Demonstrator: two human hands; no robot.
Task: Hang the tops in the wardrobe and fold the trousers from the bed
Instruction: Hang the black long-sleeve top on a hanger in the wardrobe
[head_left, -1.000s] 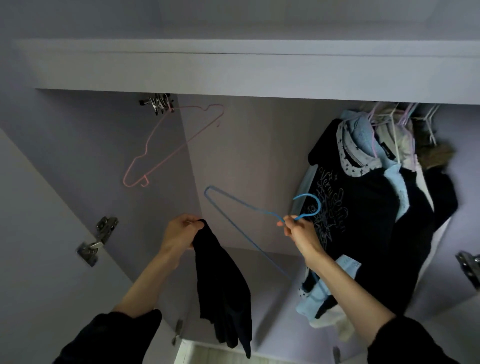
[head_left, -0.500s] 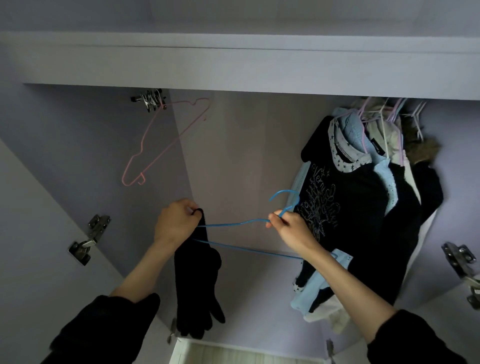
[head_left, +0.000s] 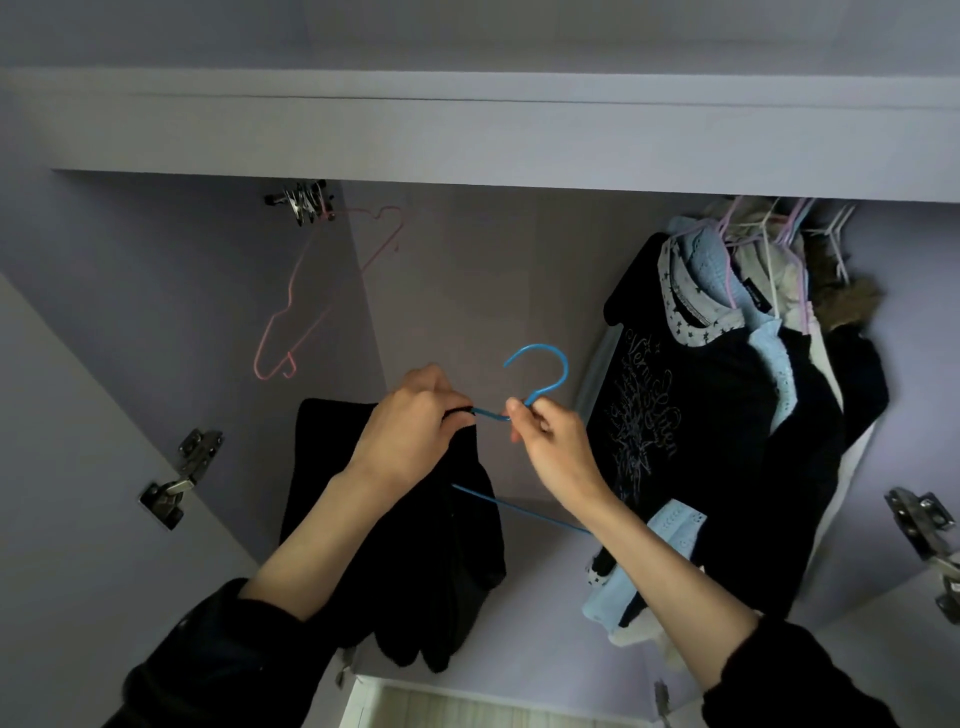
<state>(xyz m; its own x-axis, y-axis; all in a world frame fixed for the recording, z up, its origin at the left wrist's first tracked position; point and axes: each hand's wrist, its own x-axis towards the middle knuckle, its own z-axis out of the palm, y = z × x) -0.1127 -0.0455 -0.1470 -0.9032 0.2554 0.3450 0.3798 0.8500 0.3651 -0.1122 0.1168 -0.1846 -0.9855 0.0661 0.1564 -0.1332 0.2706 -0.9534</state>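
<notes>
I look up into an open wardrobe (head_left: 467, 135). My left hand (head_left: 410, 431) grips a black top (head_left: 441, 561) at its upper edge, where one arm of a blue wire hanger (head_left: 540, 374) goes into the fabric. The top hangs down limp below my hand. My right hand (head_left: 550, 441) pinches the hanger at the base of its hook, which points upward. The hanger's lower bar shows between my forearms.
An empty pink hanger (head_left: 322, 296) hangs at the left end of the rail by a metal bracket (head_left: 301, 200). Several hung garments (head_left: 727, 395) crowd the right side. Door hinges (head_left: 182, 478) sit on the left door and on the right one (head_left: 924, 525).
The blue hanger has swung from slanting to nearly level and its left arm has slid into the black top. Both hands have drawn closer together.
</notes>
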